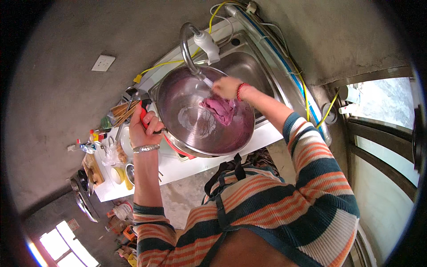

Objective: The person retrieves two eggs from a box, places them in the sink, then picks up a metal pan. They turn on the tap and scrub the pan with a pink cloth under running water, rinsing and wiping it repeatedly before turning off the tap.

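A wide stainless-steel wok [186, 133] rests tilted across the left side of the sink and the white counter. My left hand [144, 128] is wrapped around its red and black handle [144, 111]. Inside the wok, over its right half, my right hand [228, 87] is curled on the upper end of a crumpled pink cloth [220, 110]; the fingers are blurred. The curved metal faucet [185, 46] arches over the wok, with its outlet beside my right fingers. Pale wet marks or suds show on the wok's bottom.
A white filter unit [206, 45] hangs at the faucet, above the bare sink basin [245, 68]. To the left, wooden chopsticks [125, 113], a yellow-handled item [128, 182] and a cutting board [93, 168] crowd the white counter [173, 170]. A silver hose [283, 63] and yellow cable run along the right.
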Action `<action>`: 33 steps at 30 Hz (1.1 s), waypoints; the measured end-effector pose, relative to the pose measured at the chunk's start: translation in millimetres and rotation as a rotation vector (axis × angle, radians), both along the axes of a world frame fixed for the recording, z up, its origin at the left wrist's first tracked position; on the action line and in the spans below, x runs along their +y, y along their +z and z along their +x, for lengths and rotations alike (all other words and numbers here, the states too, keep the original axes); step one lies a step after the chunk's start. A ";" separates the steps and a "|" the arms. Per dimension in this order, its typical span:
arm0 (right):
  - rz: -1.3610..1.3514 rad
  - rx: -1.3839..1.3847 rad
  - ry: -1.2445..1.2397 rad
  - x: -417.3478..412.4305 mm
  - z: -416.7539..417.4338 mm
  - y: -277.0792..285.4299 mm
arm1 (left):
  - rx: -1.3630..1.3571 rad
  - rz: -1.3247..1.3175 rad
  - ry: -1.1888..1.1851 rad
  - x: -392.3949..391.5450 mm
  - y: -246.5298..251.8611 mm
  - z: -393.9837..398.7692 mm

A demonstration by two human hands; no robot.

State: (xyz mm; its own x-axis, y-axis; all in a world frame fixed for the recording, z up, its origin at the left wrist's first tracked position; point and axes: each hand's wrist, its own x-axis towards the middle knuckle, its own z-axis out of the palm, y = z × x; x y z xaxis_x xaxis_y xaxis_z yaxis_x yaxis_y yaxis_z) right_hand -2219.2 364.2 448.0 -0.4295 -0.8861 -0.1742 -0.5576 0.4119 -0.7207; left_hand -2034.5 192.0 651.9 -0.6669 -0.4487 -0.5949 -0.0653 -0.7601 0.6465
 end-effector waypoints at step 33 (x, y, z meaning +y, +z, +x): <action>-0.477 0.590 -0.062 -44.1 -49.9 -9.7 | 0.124 0.010 0.010 -12.9 -2.6 38.2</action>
